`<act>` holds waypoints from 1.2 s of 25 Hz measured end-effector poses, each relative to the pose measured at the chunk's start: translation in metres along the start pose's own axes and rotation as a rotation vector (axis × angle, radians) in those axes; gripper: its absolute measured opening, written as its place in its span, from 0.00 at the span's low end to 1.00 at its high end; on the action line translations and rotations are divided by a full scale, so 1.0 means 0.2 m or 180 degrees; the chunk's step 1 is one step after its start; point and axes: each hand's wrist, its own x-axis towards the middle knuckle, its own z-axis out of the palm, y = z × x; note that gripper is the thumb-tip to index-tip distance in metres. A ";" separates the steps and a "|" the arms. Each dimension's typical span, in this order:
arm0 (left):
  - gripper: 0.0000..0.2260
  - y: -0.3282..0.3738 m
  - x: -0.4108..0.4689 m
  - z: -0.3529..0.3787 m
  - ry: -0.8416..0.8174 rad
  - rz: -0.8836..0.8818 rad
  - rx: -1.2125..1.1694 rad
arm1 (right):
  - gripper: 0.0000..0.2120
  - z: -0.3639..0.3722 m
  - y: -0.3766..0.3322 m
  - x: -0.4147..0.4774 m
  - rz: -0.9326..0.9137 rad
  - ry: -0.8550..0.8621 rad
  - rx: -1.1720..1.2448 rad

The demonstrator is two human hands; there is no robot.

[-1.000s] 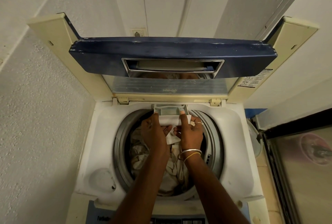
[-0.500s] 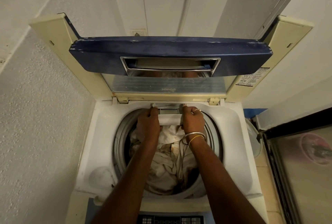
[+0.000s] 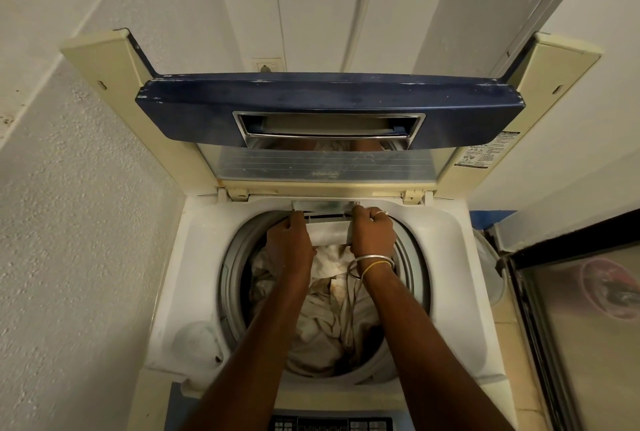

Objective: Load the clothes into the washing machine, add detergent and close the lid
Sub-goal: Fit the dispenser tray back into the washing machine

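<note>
Left hand (image 3: 292, 243) & right hand (image 3: 372, 233) grip the ends of the detergent drawer (image 3: 329, 231), covering both its sides; how far the fingers wrap under can't be seen, nor what's inside it. Forearms cross over the clothes (image 3: 332, 320), so only part of the pile shows. Control panel (image 3: 332, 425) is chopped by the bottom edge, btns too small to read. Sticker (image 3: 485, 152) on the lid (image 3: 329, 101), rt corner: print illegible. Wall socket (image 3: 268, 67) sits half behind the lid. Steel appliance (image 3: 588, 344) at rt runs off-frame, its reflection a blur. Pole (image 3: 360, 15) up top is cut off.
</note>
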 end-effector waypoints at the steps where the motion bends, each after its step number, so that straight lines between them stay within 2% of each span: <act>1: 0.11 0.01 0.02 0.00 -0.0014 0.0035 0.0056 | 0.13 0.01 0.00 0.00 0.0032 0.0002 0.0042; 5: 0.12 0.02 0.07 0.02 0.0023 0.0071 0.0015 | 0.15 0.02 0.00 0.02 0.0165 -0.0092 0.0107; 8: 0.08 -0.01 0.10 0.03 0.0012 0.0032 -0.0072 | 0.14 0.01 -0.02 0.04 0.0149 -0.0138 -0.0245; 11: 0.05 -0.01 0.10 0.04 -0.0041 -0.0011 -0.0354 | 0.12 0.02 0.02 0.03 0.0194 -0.0146 0.0448; 12: 0.08 -0.03 0.10 0.04 -0.0089 -0.0028 -0.0409 | 0.11 0.01 0.04 0.03 0.0154 -0.0219 0.0617; 15: 0.23 -0.10 0.10 0.04 -0.0370 -0.0072 -0.0554 | 0.04 -0.01 0.14 0.01 0.0033 -0.0692 0.0930; 17: 0.25 -0.08 0.10 0.06 -0.0415 -0.0064 -0.0661 | 0.13 -0.03 0.17 0.02 0.0039 -0.0829 0.0743; 19: 0.27 -0.01 0.11 0.11 -0.0247 -0.0243 -0.0848 | 0.17 -0.03 0.18 0.05 -0.0168 -0.0654 0.0377; 20: 0.29 0.02 0.12 0.13 -0.0200 -0.0437 -0.1149 | 0.17 -0.02 0.18 0.06 -0.0199 -0.0531 0.0301; 22: 0.31 0.04 0.15 0.15 -0.0229 -0.0802 -0.2230 | 0.19 0.00 0.18 0.08 -0.0192 -0.0218 0.0351; 25: 0.26 0.06 0.18 0.14 -0.0213 -0.0910 -0.3684 | 0.22 0.07 0.19 0.09 -0.0084 0.0103 0.0708; 27: 0.28 0.12 0.21 0.16 -0.0291 -0.0848 -0.4011 | 0.24 0.13 0.18 0.10 0.0069 0.0188 0.0939; 30: 0.29 0.17 0.22 0.21 -0.0090 -0.0995 -0.4046 | 0.23 0.18 0.21 0.14 0.0254 0.0294 0.1034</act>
